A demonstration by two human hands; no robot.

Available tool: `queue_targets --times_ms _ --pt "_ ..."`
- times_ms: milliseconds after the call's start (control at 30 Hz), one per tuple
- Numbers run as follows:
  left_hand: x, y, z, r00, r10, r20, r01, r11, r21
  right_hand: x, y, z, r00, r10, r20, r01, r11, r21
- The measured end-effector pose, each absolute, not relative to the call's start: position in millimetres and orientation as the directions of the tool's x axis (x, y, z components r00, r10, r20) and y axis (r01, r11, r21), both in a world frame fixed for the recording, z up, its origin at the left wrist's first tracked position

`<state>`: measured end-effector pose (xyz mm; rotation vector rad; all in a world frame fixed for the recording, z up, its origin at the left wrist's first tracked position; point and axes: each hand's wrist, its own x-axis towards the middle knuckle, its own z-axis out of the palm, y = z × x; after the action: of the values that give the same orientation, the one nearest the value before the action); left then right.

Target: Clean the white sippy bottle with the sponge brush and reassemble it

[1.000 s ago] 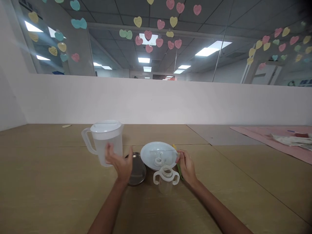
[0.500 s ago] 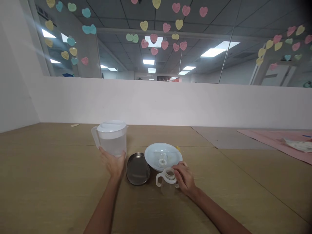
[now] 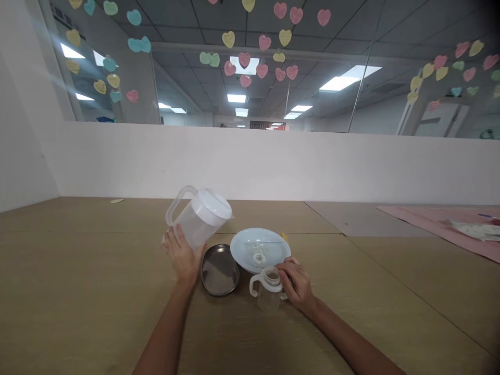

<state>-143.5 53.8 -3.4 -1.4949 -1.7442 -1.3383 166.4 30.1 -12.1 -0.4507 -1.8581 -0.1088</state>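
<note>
Tilted to the right, a translucent white lidded pitcher [image 3: 205, 219] is gripped near its base by my left hand [image 3: 184, 258]. Its handle points up and left, and the spout side faces the bowl. My right hand [image 3: 296, 284] pinches the right side of a clear baby bottle [image 3: 269, 297] with a white two-handled collar [image 3: 272, 285]; its mouth is uncovered. Behind the bottle a pale blue bowl [image 3: 242, 240] holds a clear and white piece, perhaps the bottle's top. A dark metal tray [image 3: 221, 276] lies between my left hand and the bottle.
On the right a pink mat [image 3: 406, 216] bears a white packet [image 3: 474, 229] and a blue pen. Something small and yellow [image 3: 284, 237] shows behind the bowl. A flat pale piece [image 3: 117, 200] lies at the back left, near the white wall [image 3: 242, 161].
My left hand has tipped the pitcher from upright to leaning right, shifting it rightward over the back of the metal tray. My right hand has stayed at the bottle.
</note>
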Motion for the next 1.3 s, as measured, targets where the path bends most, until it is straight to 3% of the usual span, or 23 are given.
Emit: queue_targets --times_ms 100,200,367,967,1200,1300 --pt "-134.3 51.6 3.9 -0.234 0.417 0.878 0.966 -0.001 0.259 167.1 30.0 -11.3 -0.258 0.239 0.936 0.359 0.923 -0.137" --pt "-128.7 52.2 3.6 -0.103 0.430 0.897 0.991 -0.032 0.130 167.4 29.7 -10.8 -0.255 0.235 0.938 0.359 0.924 -0.134" --pt "-127.0 53.1 1.5 -0.024 0.411 0.911 0.997 -0.061 0.054 166.9 29.8 -11.4 -0.253 0.250 0.935 0.368 0.918 -0.146" --pt "-128.9 44.4 15.8 -0.014 0.400 0.916 0.990 -0.121 0.069 169.4 30.9 -13.6 -0.272 0.297 0.915 0.409 0.897 -0.169" --pt "-128.9 44.5 13.7 0.040 0.379 0.925 0.993 -0.120 0.006 169.7 30.5 -14.1 -0.271 0.322 0.907 0.419 0.888 -0.190" --pt "-127.0 44.8 12.6 0.001 0.382 0.924 0.993 -0.110 0.044 170.1 32.1 -15.8 -0.273 0.320 0.907 0.417 0.889 -0.188"
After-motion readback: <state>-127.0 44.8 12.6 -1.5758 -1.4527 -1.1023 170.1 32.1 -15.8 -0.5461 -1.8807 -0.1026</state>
